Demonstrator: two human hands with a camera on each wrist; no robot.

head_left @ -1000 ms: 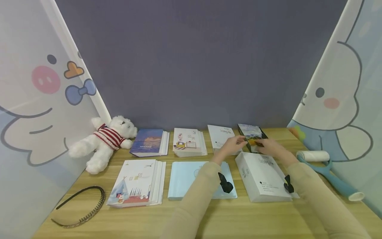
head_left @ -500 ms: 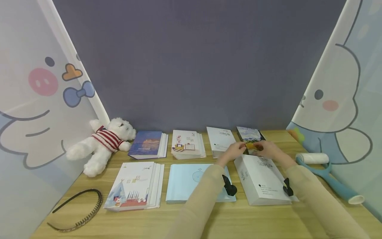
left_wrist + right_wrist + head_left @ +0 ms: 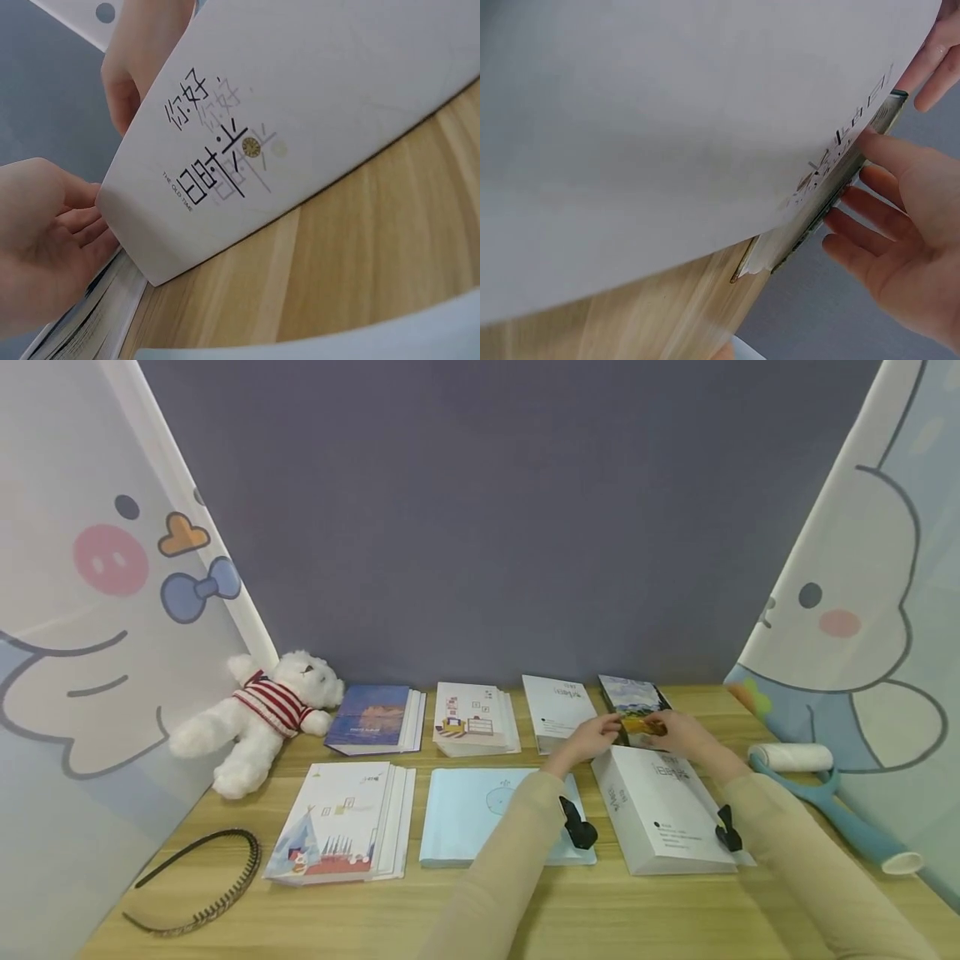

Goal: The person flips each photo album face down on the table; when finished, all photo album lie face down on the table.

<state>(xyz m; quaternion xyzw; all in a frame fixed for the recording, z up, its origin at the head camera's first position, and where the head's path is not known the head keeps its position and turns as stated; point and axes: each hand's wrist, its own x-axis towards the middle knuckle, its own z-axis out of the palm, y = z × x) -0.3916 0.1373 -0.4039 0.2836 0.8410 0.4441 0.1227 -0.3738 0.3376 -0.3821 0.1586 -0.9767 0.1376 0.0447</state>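
At the back right of the table lies a photo album with a painted landscape cover (image 3: 633,695). My left hand (image 3: 591,740) touches its near left side, and my right hand (image 3: 681,733) touches its near right side. In the right wrist view, the right hand's fingers (image 3: 862,217) lie fairly straight along the album's dark edge (image 3: 838,191). A thick white album (image 3: 671,814) stands just in front of both hands. Its white side (image 3: 247,150) hides the left fingertips in the left wrist view, where the left hand's fingers (image 3: 82,225) look relaxed.
A white album (image 3: 558,706) lies left of the hands, a light blue one (image 3: 461,814) below it. More albums (image 3: 337,818) lie further left. A teddy bear (image 3: 273,702) and a hairband (image 3: 251,860) are at far left. A blue-handled lint roller (image 3: 847,818) lies at right.
My left hand has shifted slightly lower and closer to the painted album's left edge. The right hand stays at its near right side. The other albums have not moved.
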